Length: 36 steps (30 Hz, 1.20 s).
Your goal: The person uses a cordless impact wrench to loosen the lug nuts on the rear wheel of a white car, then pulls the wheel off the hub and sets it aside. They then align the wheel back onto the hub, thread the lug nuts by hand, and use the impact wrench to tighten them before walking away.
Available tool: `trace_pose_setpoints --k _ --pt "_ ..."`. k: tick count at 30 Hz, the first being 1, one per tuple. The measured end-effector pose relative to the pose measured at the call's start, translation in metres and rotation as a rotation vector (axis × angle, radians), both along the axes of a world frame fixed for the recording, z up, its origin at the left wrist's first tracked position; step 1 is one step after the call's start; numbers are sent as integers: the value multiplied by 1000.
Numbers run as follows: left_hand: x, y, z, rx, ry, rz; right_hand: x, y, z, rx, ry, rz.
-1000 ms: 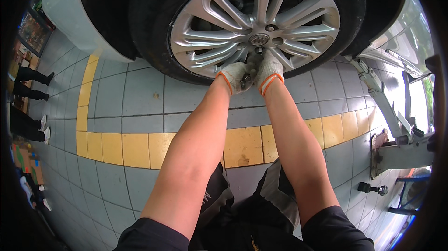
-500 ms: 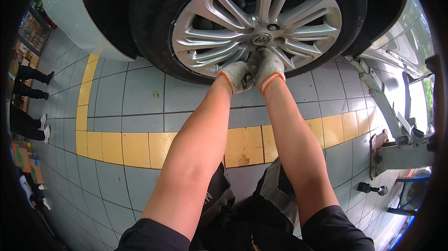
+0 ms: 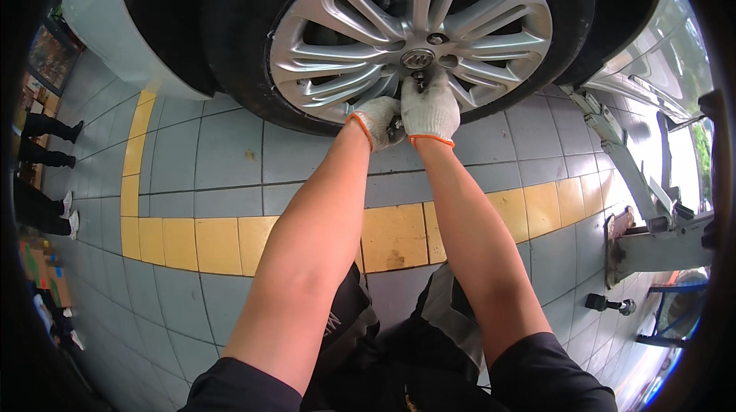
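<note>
A silver multi-spoke alloy wheel [image 3: 479,22] with a black tire [image 3: 244,67] is mounted on a car in front of me. At its hub is a round center cap [image 3: 418,59]. My right hand [image 3: 431,111], in a white knit glove with an orange cuff, reaches up to the hole just below the cap. Its fingers are closed round a dark lug nut [image 3: 418,77] there. Close beside it, my left hand [image 3: 374,118], gloved alike, is curled around several shiny lug nuts [image 3: 395,130], partly hidden. Another lug nut [image 3: 437,39] sits in the hole above right of the cap.
A white lift arm [image 3: 613,132] runs down on the right to its base [image 3: 652,251]. A black tool or part [image 3: 609,305] lies on the tiles near it. Yellow tiles [image 3: 395,237] cross the grey floor. People's legs [image 3: 50,140] show at far left.
My right hand, blurred before, has turned so its back faces me and the fingers point up at the hole. The left hand stays low beside it. The view has shifted slightly.
</note>
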<state>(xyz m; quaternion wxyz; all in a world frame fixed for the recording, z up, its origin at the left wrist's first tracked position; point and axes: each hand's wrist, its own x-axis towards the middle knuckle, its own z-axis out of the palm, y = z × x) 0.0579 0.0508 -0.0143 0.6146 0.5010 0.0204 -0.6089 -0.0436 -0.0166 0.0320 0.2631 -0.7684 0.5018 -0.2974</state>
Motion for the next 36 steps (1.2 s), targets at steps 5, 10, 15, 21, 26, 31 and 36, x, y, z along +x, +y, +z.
trace_pose_setpoints --k 5,10,15,21,26,31,36 --pt "2 0 1 -19 7 -52 -8 -4 9 -121 149 68" --pt "1 0 3 -3 13 -47 -12 -6 8 -292 116 125" --pt "0 1 9 1 41 -54 -14 -9 6 -174 63 118" --pt "-2 1 12 5 15 -51 -13 -10 8 -240 126 149" --pt "0 1 6 -17 12 -29 -10 -7 3 -208 202 129" --pt "3 0 5 4 74 -41 -6 -8 4 -160 170 110" --pt "-1 1 10 -5 49 -50 -8 -5 8 -133 177 107"
